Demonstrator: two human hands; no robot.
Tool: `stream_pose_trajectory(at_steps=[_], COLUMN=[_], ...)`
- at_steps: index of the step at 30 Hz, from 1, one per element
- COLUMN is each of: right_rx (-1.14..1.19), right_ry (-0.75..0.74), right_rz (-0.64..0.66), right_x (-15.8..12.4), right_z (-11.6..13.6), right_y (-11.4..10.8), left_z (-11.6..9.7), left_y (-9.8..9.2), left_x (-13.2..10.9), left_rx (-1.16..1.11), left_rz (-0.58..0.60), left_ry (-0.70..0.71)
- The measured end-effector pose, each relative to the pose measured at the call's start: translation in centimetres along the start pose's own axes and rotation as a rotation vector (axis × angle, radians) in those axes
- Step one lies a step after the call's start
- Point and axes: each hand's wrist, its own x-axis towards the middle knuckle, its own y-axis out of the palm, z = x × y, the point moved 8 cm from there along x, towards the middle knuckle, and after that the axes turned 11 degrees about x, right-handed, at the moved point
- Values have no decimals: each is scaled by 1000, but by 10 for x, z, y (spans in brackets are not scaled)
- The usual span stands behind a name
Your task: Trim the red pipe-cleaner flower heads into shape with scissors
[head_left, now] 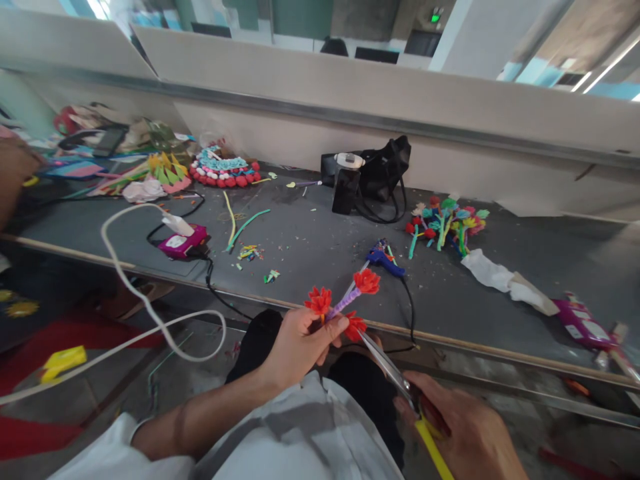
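My left hand (299, 345) is closed around a small bunch of pipe-cleaner flowers (345, 303) with red heads and a purple stem, held just in front of the table's near edge. My right hand (463, 427) grips yellow-handled scissors (395, 377) low at the right. The scissor blades point up and left, and their tips touch the lowest red flower beside my left fingers.
A blue glue gun (384, 259) lies on the grey table (310, 233) just beyond the flowers. Finished pipe-cleaner flowers (447, 223), a black bag (383, 170), a phone (345, 190), a white cloth (500, 277), a pink charger (183, 241) with white cable, and craft scraps lie around.
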Motion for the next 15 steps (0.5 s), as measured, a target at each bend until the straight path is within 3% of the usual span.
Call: stream_pose_trajectory(at_steps=[15], right_rx=[4], right_ry=[-17], right_rz=[-9], right_x=[-1], right_z=[-1], right_y=[2], left_z=[-2], left_y=[-2], left_x=[0], left_rx=[15], left_rz=[-14], left_ry=[5])
